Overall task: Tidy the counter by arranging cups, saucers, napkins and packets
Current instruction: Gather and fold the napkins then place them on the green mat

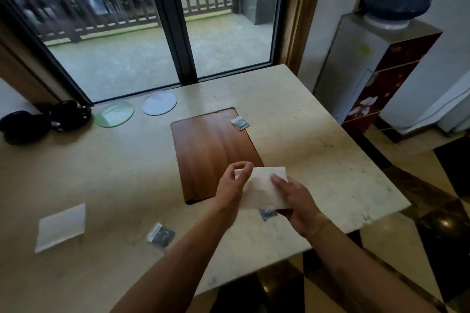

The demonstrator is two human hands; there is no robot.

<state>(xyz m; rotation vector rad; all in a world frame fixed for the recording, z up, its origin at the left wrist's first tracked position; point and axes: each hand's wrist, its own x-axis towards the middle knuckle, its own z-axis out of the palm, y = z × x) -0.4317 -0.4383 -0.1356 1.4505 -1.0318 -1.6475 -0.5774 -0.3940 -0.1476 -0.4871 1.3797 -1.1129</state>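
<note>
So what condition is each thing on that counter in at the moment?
Held napkin: folded, gripped by left hand and right hand.
Second napkin: flat on counter.
Far packet: sealed, on the wooden tray's corner.
Near packet: lying loose.
Third packet: partly hidden.
Green saucer, white saucer: flat, bare.

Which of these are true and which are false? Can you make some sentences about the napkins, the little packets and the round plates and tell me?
1. Both hands hold one white napkin. True: the left hand pinches its far corner and the right hand grips its near side.
2. Another napkin lies on the wooden board. False: it lies on the counter, far left of the board.
3. Two round saucers sit by the window. True.
4. A packet rests at the board's far right corner. True.
5. The saucers are stacked. False: they lie side by side.
</note>
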